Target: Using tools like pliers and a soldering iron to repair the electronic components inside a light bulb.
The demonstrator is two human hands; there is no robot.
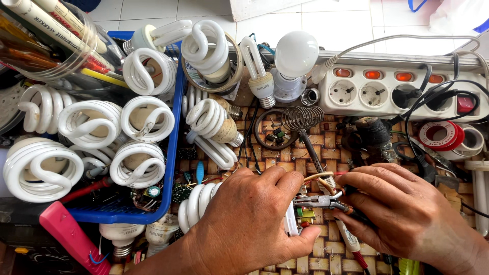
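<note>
Bright, even daylight, soft faint shadows, sharp focus throughout, slight wide-angle bending at the edges.

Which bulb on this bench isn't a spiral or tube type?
The round frosted white globe bulb, standing by the left end of the white power strip. Every other bulb in view has coiled or straight glass tubes; this one is a smooth dome.

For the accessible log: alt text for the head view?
A left hand holds a lamp base while the right hand works small pliers at its wires, on a woven mat. A blue tray of spiral bulbs sits left, a power strip behind.
</note>
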